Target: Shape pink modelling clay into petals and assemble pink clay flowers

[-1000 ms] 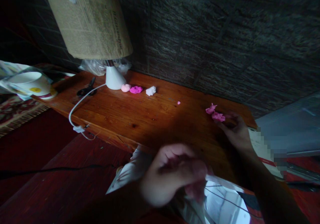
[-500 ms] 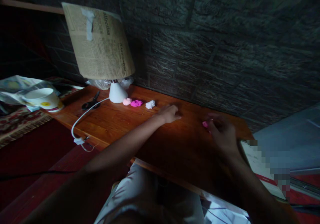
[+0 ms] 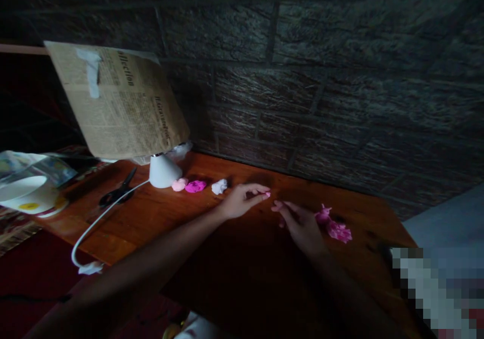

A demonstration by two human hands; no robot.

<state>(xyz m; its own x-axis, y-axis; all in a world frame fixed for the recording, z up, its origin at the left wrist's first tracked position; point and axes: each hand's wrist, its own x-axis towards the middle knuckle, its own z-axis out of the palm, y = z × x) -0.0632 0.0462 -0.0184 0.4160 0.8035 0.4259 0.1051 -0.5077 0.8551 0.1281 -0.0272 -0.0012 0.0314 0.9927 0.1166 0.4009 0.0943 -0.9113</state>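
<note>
My left hand (image 3: 244, 200) is above the table with thumb and fingertips pinched on a small pink piece (image 3: 267, 194) that looks like soft modelling clay. Just to its right is my right hand (image 3: 300, 223), fingers curled in close to the pinch; dim light hides what is between them. Beyond the right hand, on the wood, rests a ruffled pink clay shape (image 3: 338, 230) with petal-like folds. Left of my left hand sit a white lump (image 3: 219, 186), a magenta lump (image 3: 195, 186) and a pale pink lump (image 3: 179, 184) in a row.
A lamp with a newsprint shade (image 3: 124, 107) stands on a white base (image 3: 164, 173) at the table's left; its white cord (image 3: 85, 235) loops over the front edge. Black scissors (image 3: 117, 190) and a paper cup (image 3: 32, 195) lie further left. A dark brick wall (image 3: 302, 92) borders the back.
The view has shifted, moving the lamp lower left. My right hand has come leftward to my left hand. The left now pinches a small pink piece; the ruffled pink shape shows beyond the right.
</note>
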